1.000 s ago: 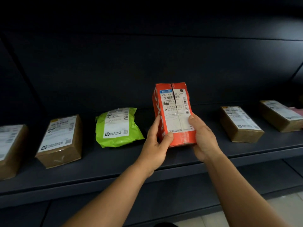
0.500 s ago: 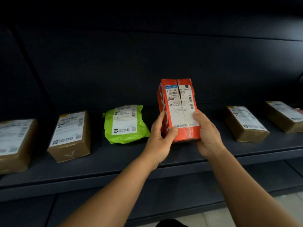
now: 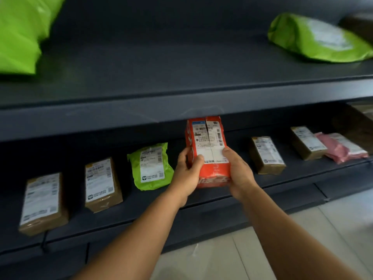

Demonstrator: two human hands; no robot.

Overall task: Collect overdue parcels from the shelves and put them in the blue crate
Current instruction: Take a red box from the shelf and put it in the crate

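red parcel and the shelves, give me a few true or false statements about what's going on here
1. Both hands grip the red box-shaped parcel with a white label, the left hand and right hand on opposite sides. True.
2. The small green plastic mailer bag lies right of the red parcel. False: it lies to its left.
3. A pink plastic mailer bag lies at the lower dark metal shelf's right end. True.
4. The upper dark shelf holds only brown boxes. False: green bags lie there.
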